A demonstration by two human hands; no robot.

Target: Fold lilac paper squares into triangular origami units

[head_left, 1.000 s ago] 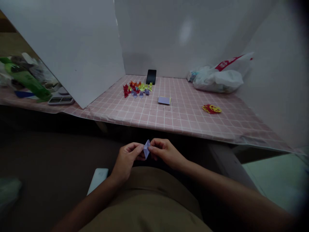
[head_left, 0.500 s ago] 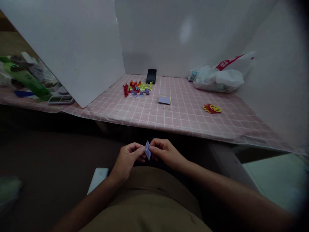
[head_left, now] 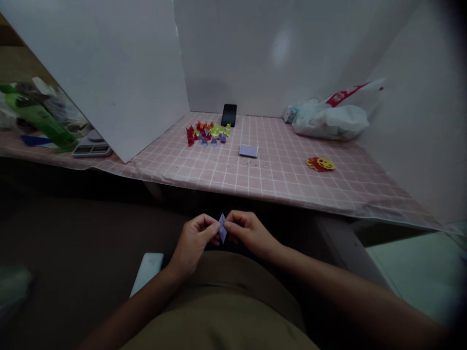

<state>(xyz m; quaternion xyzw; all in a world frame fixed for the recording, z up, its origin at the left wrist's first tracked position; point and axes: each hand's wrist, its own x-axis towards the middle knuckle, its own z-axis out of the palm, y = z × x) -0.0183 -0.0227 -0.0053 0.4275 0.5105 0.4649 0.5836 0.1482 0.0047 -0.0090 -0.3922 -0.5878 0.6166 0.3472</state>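
A small folded purple paper piece (head_left: 222, 227) is pinched between both my hands, low over my lap and in front of the table edge. My left hand (head_left: 193, 241) grips its left side with fingers closed. My right hand (head_left: 246, 232) pinches its right side, fingers curled. On the pink checked table (head_left: 270, 180) lies a cluster of several folded paper pieces in red, orange, yellow and purple (head_left: 207, 132). A small stack of purple paper sheets (head_left: 248, 150) lies a little to the right of them.
A black phone (head_left: 228, 115) leans on the white back board (head_left: 255, 53). White plastic bags (head_left: 330, 116) sit at the back right, a red and yellow paper cutout (head_left: 320, 164) lies right. At far left are a green object (head_left: 40, 119) and a small scale (head_left: 91, 149).
The purple piece has shifted slightly lower between my fingers, and both hands have barely moved.
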